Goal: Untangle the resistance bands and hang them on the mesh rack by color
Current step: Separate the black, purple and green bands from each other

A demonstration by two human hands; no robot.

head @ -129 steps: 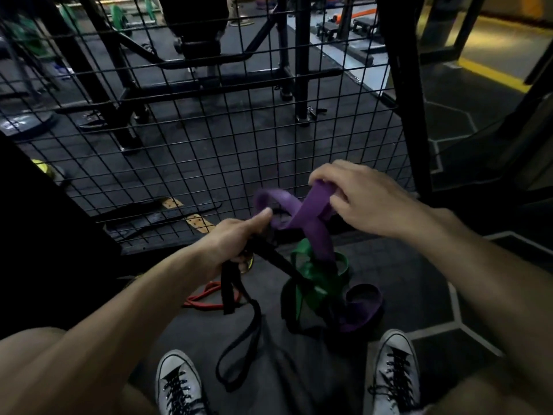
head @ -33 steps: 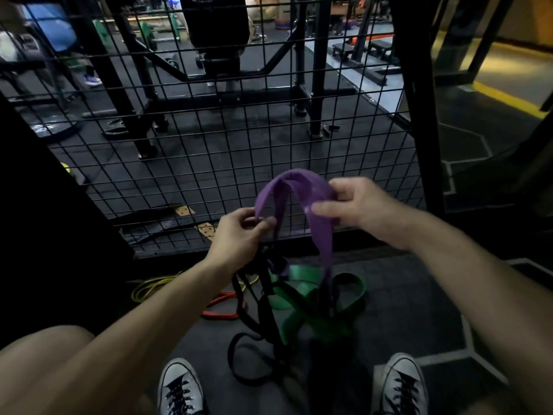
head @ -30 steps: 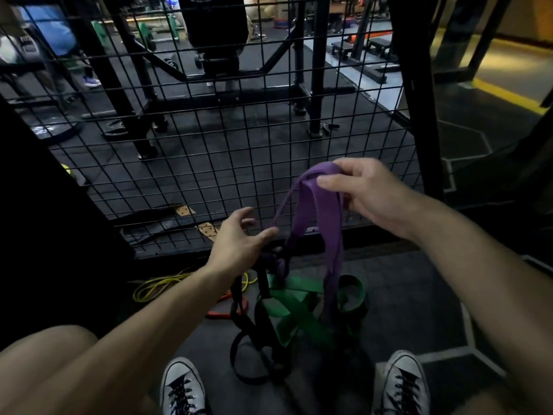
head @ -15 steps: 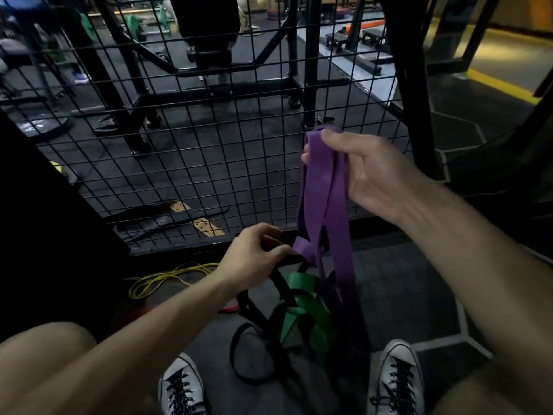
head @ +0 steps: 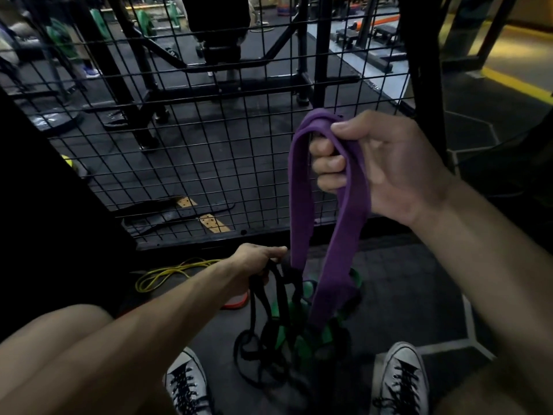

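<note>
Right hand (head: 386,169) is up in front of the mesh rack (head: 209,139), thumb on top and fingers curled under the fold of the purple band (head: 299,205). Both purple strands hang straight down from that grip into the pile on the floor.

Left hand (head: 254,260) is low, near the rack's bottom rail, fingers closed around the black bands (head: 276,298); those droop in loops to the floor between the two white sneakers (head: 401,381).

Green band (head: 299,333) sits bunched under the purple strands, wound in with the black loops. Yellow band (head: 167,272) lies loose on the floor left of the pile, apart from it. An orange-red band (head: 238,302) peeks out just under the left wrist.
</note>
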